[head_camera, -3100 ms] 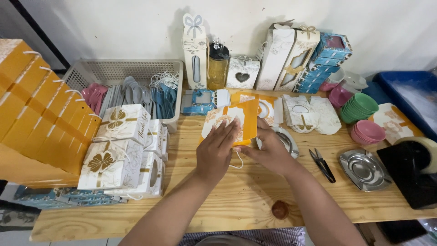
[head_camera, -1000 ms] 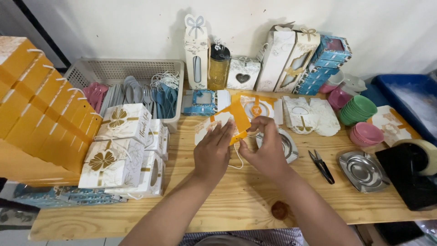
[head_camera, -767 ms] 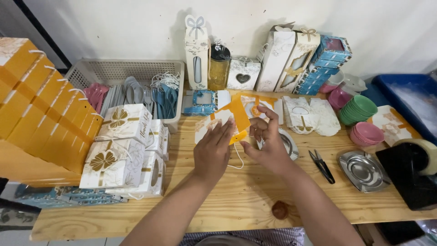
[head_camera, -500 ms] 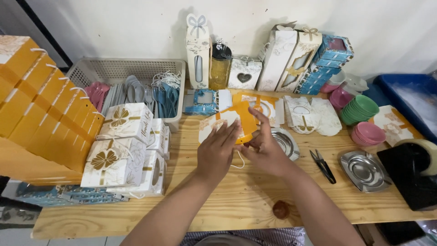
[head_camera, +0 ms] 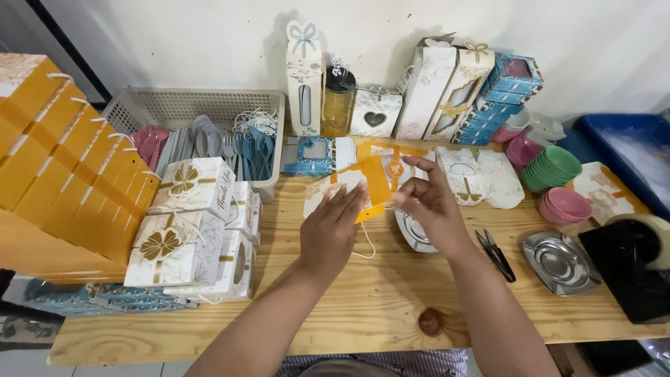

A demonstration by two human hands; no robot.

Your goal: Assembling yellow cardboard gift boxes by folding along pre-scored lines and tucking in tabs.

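**Flat orange-and-white carton held over the bench**

At far left, orange boxes (head_camera: 63, 153) are leaning in a row, with white gift boxes (head_camera: 183, 230) stacked beside them. The left hand (head_camera: 333, 230) is pressing flat, fingers extended, against the flat carton (head_camera: 352, 188). The carton is hovering above the wooden table (head_camera: 363, 307), its long axis running left-right and tilting up toward the right. The right hand (head_camera: 427, 202) is pinching its right edge between thumb and fingertips. Scissors (head_camera: 497, 253) are lying further right.
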